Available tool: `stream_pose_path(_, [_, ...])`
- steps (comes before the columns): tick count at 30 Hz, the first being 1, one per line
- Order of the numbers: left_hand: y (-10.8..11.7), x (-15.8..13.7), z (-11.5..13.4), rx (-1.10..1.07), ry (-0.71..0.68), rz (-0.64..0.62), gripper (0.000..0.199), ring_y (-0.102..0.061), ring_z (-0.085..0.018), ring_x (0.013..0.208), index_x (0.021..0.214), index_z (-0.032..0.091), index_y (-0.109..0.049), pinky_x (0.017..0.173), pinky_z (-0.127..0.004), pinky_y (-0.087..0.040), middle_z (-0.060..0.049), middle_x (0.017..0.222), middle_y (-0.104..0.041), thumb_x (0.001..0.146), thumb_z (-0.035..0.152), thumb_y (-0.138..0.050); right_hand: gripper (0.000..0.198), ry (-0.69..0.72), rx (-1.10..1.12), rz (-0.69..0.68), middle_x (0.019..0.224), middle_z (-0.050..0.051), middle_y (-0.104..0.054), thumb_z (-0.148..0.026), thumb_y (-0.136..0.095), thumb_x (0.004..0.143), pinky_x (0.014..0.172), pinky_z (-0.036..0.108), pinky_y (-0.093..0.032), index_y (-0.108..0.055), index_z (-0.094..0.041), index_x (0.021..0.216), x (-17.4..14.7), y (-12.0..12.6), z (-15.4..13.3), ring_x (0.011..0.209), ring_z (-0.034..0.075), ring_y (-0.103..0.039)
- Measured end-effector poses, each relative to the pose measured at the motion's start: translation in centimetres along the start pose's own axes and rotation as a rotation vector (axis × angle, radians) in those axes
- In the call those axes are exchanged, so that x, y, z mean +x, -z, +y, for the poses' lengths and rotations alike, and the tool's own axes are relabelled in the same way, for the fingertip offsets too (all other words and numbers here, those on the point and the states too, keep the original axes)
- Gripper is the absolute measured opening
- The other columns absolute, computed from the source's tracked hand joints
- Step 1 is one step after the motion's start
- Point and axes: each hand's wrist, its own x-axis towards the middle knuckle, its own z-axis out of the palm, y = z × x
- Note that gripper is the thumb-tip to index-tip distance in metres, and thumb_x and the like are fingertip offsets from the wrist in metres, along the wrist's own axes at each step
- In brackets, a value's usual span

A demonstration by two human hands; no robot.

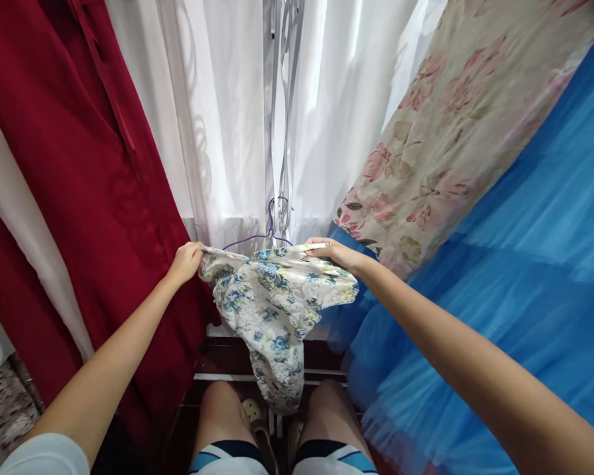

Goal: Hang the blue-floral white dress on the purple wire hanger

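Observation:
A white garment with blue and yellow flowers (277, 297) hangs from a purple wire hanger (271, 227) in front of me. My left hand (187, 262) is closed on the garment's upper left edge. With fingers pinched, my right hand (334, 252) grips its upper right edge. Between the two hands the top edge is spread sideways, and the cloth drops in folds toward my knees. The hanger's arms partly disappear behind the fabric; its hook is by some pale hanging straps (283, 132).
Dark red cloth (103, 185) hangs on the left, white curtains (228, 119) behind. To the right are a beige floral cloth (416, 158) and blue tulle (515, 284). A pale metal bar (222, 377) runs low across the dark floor, near my clogs (253, 414).

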Motion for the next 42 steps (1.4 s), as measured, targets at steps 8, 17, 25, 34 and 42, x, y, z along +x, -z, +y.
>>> stream_pose_path(8, [-5.2,5.3,4.7,-0.067,0.125,0.082,0.051,-0.064,-0.024,0.094,0.116,0.015,-0.062,0.081,-0.032,-0.048,-0.013,0.113,-0.066,0.067,0.027,-0.066,0.022,-0.286,0.276,0.032,0.077,0.006,-0.075,-0.036,-0.063,0.086,0.073,0.033,-0.058,-0.067,-0.016,0.093,-0.2,-0.6,2.4,0.068,0.021,-0.071])
stream_pose_path(17, [-2.6,-4.2,7.2,0.051,-0.018,0.011,0.035,-0.063,-0.022,0.087,0.095,0.019,-0.068,0.077,-0.026,-0.043,-0.004,0.091,-0.071,0.088,0.049,-0.052,0.045,0.045,0.004,0.222,0.083,0.007,-0.075,-0.062,-0.067,0.078,0.073,0.037,-0.054,-0.073,-0.018,0.086,-7.5,1.9,5.6,0.077,0.027,-0.07])
stream_pose_path(25, [-1.6,-2.7,9.8,0.106,-0.076,0.124,0.019,-0.055,-0.016,0.071,0.086,0.019,-0.064,0.067,-0.023,-0.036,0.001,0.076,-0.064,0.082,0.035,-0.056,0.041,0.273,-0.021,0.446,0.067,0.005,-0.069,-0.059,-0.067,0.08,0.058,0.031,-0.049,-0.069,-0.02,0.071,-5.8,-0.7,-1.2,0.062,0.023,-0.063])
stream_pose_path(34, [-5.0,-4.1,9.3,-0.447,0.071,0.223,0.01,-0.04,-0.013,0.055,0.077,0.021,-0.045,0.054,-0.024,-0.03,0.005,0.058,-0.045,0.069,0.024,-0.051,0.056,0.476,-0.538,-0.486,0.134,0.005,-0.062,-0.047,-0.063,0.089,0.103,0.037,-0.046,-0.052,-0.028,0.141,-10.0,-11.5,-2.1,0.121,0.024,-0.059])
stream_pose_path(42, [-10.8,-6.0,16.0,-0.977,0.037,-0.2,0.02,-0.047,-0.015,0.054,0.072,0.022,-0.043,0.067,-0.036,-0.046,0.003,0.048,-0.038,0.076,0.041,-0.049,0.124,0.635,-1.102,0.012,0.162,0.023,-0.016,-0.038,-0.081,0.069,0.117,0.054,-0.026,0.001,-0.014,0.158,-6.5,-8.4,5.8,0.147,0.039,-0.02])
